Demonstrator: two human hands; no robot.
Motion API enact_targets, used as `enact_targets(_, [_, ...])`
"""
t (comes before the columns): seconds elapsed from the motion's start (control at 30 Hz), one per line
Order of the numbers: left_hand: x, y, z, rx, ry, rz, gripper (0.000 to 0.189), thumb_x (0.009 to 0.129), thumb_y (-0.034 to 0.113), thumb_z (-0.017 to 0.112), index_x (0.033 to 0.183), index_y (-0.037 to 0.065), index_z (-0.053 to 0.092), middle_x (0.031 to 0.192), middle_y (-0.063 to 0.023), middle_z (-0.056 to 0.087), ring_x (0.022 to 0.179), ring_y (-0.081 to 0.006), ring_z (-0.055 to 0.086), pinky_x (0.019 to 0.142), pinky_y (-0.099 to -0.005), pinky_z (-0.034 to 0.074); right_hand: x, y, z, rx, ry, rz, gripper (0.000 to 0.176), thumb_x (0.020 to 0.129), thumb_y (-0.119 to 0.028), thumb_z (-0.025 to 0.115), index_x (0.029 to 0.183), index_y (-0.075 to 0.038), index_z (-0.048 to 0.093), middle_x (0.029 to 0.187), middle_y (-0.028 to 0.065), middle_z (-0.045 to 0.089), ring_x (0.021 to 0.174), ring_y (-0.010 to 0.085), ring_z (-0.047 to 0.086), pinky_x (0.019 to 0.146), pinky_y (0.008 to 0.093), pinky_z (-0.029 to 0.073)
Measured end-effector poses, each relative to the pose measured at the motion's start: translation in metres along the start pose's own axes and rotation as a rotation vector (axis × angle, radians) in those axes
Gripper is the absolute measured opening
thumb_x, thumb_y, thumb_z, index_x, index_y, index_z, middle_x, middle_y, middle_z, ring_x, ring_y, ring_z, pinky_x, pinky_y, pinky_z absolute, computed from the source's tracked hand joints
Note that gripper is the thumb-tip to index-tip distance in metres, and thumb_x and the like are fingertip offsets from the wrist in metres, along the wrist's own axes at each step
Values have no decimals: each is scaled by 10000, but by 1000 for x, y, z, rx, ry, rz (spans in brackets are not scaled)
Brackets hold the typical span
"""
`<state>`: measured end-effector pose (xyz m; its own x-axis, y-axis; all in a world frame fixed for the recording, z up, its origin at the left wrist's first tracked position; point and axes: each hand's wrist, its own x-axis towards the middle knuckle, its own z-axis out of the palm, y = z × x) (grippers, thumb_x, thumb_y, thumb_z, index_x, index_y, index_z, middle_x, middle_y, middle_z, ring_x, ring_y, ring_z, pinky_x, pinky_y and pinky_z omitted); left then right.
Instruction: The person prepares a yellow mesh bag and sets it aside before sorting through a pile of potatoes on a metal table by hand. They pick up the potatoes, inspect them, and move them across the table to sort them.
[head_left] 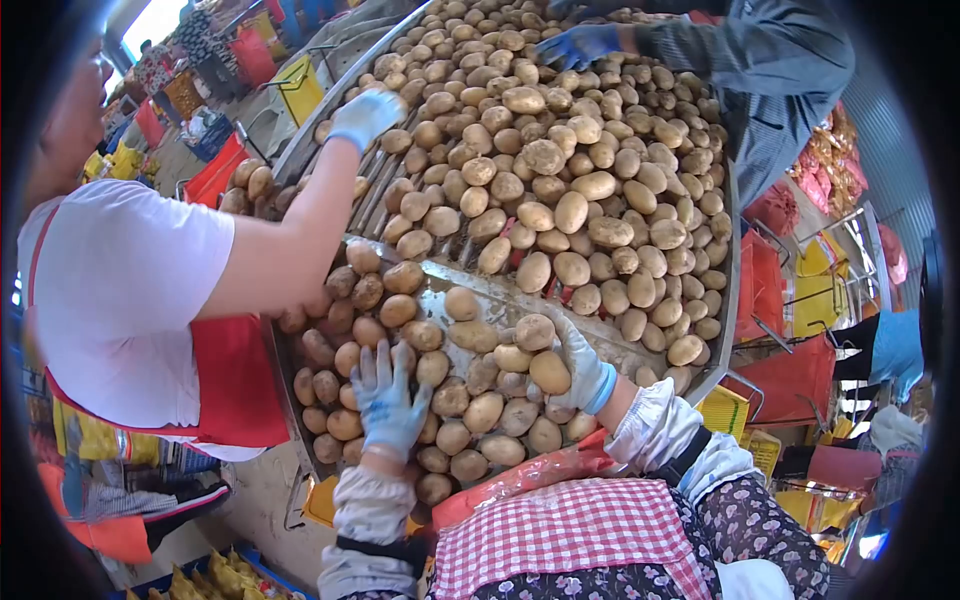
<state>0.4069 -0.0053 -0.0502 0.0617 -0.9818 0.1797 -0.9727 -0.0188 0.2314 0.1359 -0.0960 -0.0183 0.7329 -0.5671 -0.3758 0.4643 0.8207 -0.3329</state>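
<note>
My left hand [388, 400], in a pale blue and white glove, lies with its fingers spread on the potatoes in the near tray. My right hand [582, 368], gloved the same way, curls round a potato [549, 372] near the tray's right end. Another potato [535, 332] touches its fingertips. Several brown potatoes [484, 411] lie around and between both hands. A strip of bare wet metal tray [432, 300] shows beyond them.
A large heap of potatoes [570, 212] covers the metal sorting table [520, 285] beyond my hands. At left, a co-worker's gloved hand [368, 116] reaches over the table; a second co-worker's blue glove [580, 46] rests on the far heap. Red bags [790, 380] hang at right.
</note>
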Motion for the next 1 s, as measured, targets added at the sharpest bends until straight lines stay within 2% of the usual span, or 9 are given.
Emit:
enact_targets(0.03, [-18,-8,6,12,-17,8,602,885,341,563,1416,80,451,1492,-202,363,1406,-416,263,1152,-541,173,-3,-3,-1,0,4,-12,556,986,-558,405,1279,-97,508,1246,160,585,1114,289,617,850,444,569])
enact_targets(0.1, [-44,5,-14,4,-120,-8,584,876,338,571,1390,75,483,1487,-202,372,1427,-419,227,1156,-545,164,-9,-2,-1,13,140,33,809,929,-711,304,1339,-34,471,1274,240,561,932,317,673,480,340,588])
enact_targets(0.17, [-71,15,-28,35,-250,-12,555,868,348,578,1346,67,537,1474,-203,392,1442,-410,201,1159,-543,158,-16,-7,9,64,150,5,820,927,-714,315,1336,-20,471,1261,257,561,910,301,674,480,334,584])
enact_targets(0.3, [-78,13,-44,-104,-659,-27,533,836,405,616,1225,41,622,1391,-192,475,1288,-476,401,1083,-539,308,-29,-4,4,4,67,-60,689,947,-613,439,1344,-51,476,1279,183,564,1006,283,645,687,355,574])
enact_targets(0.43, [-42,48,-40,-308,-106,126,661,806,461,644,1327,68,545,1397,-225,456,1266,-482,412,1078,-553,304,-41,3,11,-558,-39,-387,547,934,-396,630,1353,-73,491,1260,119,570,1129,220,591,973,353,484])
enact_targets(0.57, [-15,62,-2,-98,-47,386,723,807,428,654,1402,64,465,1426,-244,434,1325,-438,376,1119,-540,241,-70,5,32,-1274,189,-801,544,865,-318,724,1290,-30,546,1268,87,563,1200,201,527,1044,353,403])
enact_targets(0.7, [24,41,16,-48,-46,110,667,864,422,596,1430,102,447,1475,-238,383,1345,-451,342,1120,-554,219,-104,7,29,-830,272,-672,546,872,-350,714,1277,-22,551,1226,85,577,1188,209,531,1056,357,385])
enact_targets(0.77, [39,16,39,-21,80,146,611,890,369,573,1419,86,457,1476,-240,379,1340,-458,343,1108,-545,249,-112,10,-14,-514,127,-686,580,965,-538,484,1235,-31,558,1198,84,591,1054,202,594,929,348,483])
enact_targets(1.0, [-44,79,13,-109,-170,206,714,814,333,643,1428,44,421,1490,-237,354,1405,-481,227,1137,-582,202,-205,-13,-96,362,-50,-494,603,900,-661,485,1238,-167,560,1152,135,642,860,323,674,590,373,538])
